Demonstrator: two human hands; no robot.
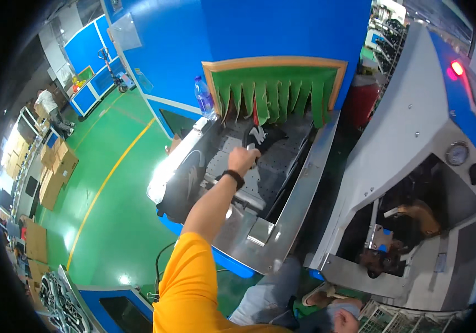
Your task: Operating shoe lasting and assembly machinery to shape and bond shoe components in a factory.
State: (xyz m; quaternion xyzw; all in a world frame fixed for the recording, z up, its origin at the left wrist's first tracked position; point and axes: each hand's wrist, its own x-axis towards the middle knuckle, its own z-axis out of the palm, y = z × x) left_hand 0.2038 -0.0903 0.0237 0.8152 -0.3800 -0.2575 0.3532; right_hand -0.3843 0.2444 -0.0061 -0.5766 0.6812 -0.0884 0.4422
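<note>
My left hand (242,159), with a black band at the wrist, reaches onto the perforated metal bed of a machine. Its fingers are closed on the near edge of a black shoe upper (269,137) with a white mark. The upper lies in front of a green strip curtain (274,91). Another black upper (178,191) with a grey mark hangs over the left side of the bed. Down by my legs, my right hand (346,322) has curled fingers, cut off by the lower edge; nothing shows in it.
A plastic bottle (203,97) stands at the bed's far left corner. To the right rises a grey and blue machine (398,139) with a gauge and a red light. Cardboard boxes (57,166) and another person (55,111) are far left. A wire rack (387,319) sits lower right.
</note>
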